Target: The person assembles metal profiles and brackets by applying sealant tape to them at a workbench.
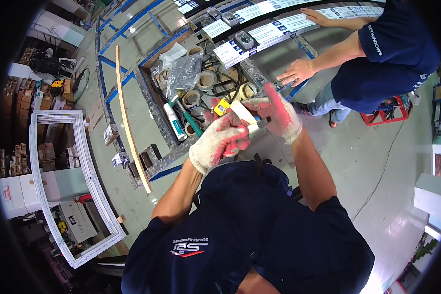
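My left hand (220, 139), in a white glove with red-coated fingers, is closed with curled fingers at a pale yellow roll (242, 112) that looks like masking tape. On the roll's other side, my right hand (283, 117), gloved alike, curls its fingers against it with the thumb raised. A small dark piece (263, 123) shows between the roll and my right palm; its kind is unclear. Just beyond my left fingers is a yellow tape measure (222, 107). Below both hands, a tray of the work frame (154, 110) holds several tape rolls (207, 79), a clear plastic bag (185, 73) and a white sealant tube (175, 122).
A co-worker (387, 54) bends at the right, hands by long film-covered profiles (279, 29). Behind them is a red crate (387, 112). At left, a wooden strip (127, 117) leans across the blue frame (110, 63), and a white window frame (36, 161) stands near boxes.
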Demonstrator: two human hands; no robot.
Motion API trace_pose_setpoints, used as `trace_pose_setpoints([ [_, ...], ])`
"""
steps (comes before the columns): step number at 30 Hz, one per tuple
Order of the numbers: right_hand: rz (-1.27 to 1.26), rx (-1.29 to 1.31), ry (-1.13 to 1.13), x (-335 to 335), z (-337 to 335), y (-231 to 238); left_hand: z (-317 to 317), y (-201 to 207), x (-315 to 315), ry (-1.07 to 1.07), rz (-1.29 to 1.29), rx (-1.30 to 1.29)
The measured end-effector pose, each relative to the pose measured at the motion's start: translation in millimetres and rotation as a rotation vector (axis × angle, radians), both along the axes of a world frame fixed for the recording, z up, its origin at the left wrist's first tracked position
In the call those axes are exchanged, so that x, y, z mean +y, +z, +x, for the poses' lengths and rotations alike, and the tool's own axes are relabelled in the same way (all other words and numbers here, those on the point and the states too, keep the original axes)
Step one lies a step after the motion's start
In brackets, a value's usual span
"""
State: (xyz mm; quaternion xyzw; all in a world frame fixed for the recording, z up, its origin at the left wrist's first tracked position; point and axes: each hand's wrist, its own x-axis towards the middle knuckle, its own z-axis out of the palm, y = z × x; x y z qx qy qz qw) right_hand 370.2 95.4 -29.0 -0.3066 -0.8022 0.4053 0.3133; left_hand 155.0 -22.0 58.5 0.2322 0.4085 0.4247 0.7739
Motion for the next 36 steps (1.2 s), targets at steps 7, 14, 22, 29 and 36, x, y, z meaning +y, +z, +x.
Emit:
trace_pose_setpoints([
  [7, -0.768, 0.300, -0.002, 2.2, -30.9, 65.1, 14.1, -32.0, 2.8, -0.051, 0.358, 1.023],
  [14, -0.915, 0.361, -0.075, -13.8, -32.4, 77.4, -8.0, -24.3, 18.4, 0.086, 0.568, 1.237],
  [22, -0.858, 0.177, 0.029, -34.3, -25.7, 87.8, -4.8, -23.1, 15.3, 0.155, 0.527, 1.040],
  [29, -0.548, -0.012, -0.191, -53.4, -28.6, 84.1, 17.2, -34.9, 8.6, 0.373, 0.373, 0.487],
  [36, -0.336, -0.072, -0.230, -52.8, -36.3, 44.3, 14.1, -42.4, 11.9, 0.378, 0.125, 0.031],
])
